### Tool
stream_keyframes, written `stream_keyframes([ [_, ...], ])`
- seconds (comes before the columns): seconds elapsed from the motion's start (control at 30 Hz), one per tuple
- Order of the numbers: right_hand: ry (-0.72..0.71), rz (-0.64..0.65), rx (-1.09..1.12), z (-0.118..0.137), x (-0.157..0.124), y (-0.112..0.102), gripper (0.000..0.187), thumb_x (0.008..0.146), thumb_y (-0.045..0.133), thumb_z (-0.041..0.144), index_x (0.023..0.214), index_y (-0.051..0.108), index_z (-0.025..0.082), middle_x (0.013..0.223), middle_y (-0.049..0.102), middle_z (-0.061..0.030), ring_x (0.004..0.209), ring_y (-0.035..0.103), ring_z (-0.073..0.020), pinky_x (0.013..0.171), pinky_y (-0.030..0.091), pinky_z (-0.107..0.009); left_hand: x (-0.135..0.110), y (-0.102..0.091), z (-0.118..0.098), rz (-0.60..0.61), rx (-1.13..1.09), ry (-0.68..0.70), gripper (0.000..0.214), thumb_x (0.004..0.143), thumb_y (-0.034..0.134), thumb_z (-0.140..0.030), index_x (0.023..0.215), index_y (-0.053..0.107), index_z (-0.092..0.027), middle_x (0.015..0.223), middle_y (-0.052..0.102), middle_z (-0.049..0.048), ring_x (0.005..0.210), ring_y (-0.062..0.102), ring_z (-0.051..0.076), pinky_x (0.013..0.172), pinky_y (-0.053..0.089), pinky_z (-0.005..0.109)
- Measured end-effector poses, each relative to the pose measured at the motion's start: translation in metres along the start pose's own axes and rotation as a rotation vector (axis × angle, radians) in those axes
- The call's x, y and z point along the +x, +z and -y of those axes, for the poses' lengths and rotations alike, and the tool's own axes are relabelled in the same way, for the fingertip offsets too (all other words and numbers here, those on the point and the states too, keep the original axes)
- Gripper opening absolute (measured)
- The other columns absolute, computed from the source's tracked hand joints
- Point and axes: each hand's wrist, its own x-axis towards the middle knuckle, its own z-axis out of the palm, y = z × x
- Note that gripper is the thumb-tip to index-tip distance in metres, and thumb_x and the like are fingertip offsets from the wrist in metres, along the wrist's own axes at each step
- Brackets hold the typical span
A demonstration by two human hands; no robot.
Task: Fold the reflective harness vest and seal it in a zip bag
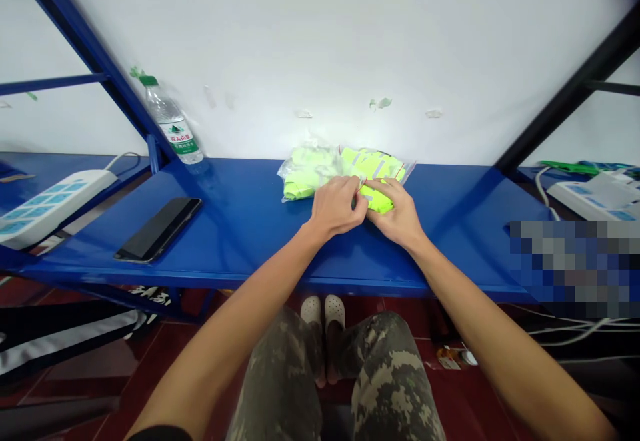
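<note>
Pinching a small pale tab, too small to identify, the left hand (336, 206) has its fingers (350, 193) curled nearly shut. The right hand (395, 214) lies against a bagged neon-yellow safety vest (345, 169), fingers (380, 191) half-curled, grip unclear. The vest sits at 12 o'clock on the blue steel shelf (250, 228), a smartphone (157, 229) at 9 o'clock, a water bottle (173, 121) at 10 o'clock.

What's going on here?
A person sits at a blue metal shelf with both hands on a bundle of neon yellow-green reflective fabric in clear plastic. The left hand and right hand meet over it, around something small and unclear. A smartphone and water bottle sit to the left.
</note>
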Motion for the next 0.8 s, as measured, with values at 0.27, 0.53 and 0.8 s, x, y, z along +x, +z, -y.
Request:
stream_keyframes([
  [0.27,-0.017,-0.013,-0.001,0.010,-0.007,0.009,0.057,0.073,0.068,0.022,0.127,0.051,0.023,0.129,0.063,-0.0120,0.117,0.062,-0.0298,0.099,0.050,-0.046,0.002,0.006,0.006,-0.094,0.008,0.068,0.014,0.086,0.046,-0.021,0.073,0.042,-0.022,0.076,0.057,0.0043,0.076,0.051,0.022,0.070,0.039,0.037],
  [0.53,0.073,-0.014,0.095,0.004,-0.001,0.004,0.050,0.067,0.072,0.022,0.117,0.067,0.019,0.119,0.071,-0.0108,0.110,0.066,-0.0282,0.101,0.049,-0.048,0.000,0.005,-0.002,-0.092,-0.031,0.137,0.015,0.090,0.047,-0.019,0.075,0.043,-0.022,0.077,0.058,0.0049,0.076,0.052,0.021,0.071,0.040,0.036],
  [0.8,0.282,-0.355,0.148,0.001,0.006,-0.002,0.050,0.062,0.082,0.031,0.108,0.068,0.017,0.111,0.071,-0.0090,0.104,0.065,-0.0287,0.099,0.049,-0.048,-0.001,0.013,0.001,-0.044,-0.053,0.092,0.021,0.104,0.039,-0.033,0.096,0.051,-0.018,0.095,0.063,0.0082,0.087,0.058,0.021,0.076,0.045,0.034],
])
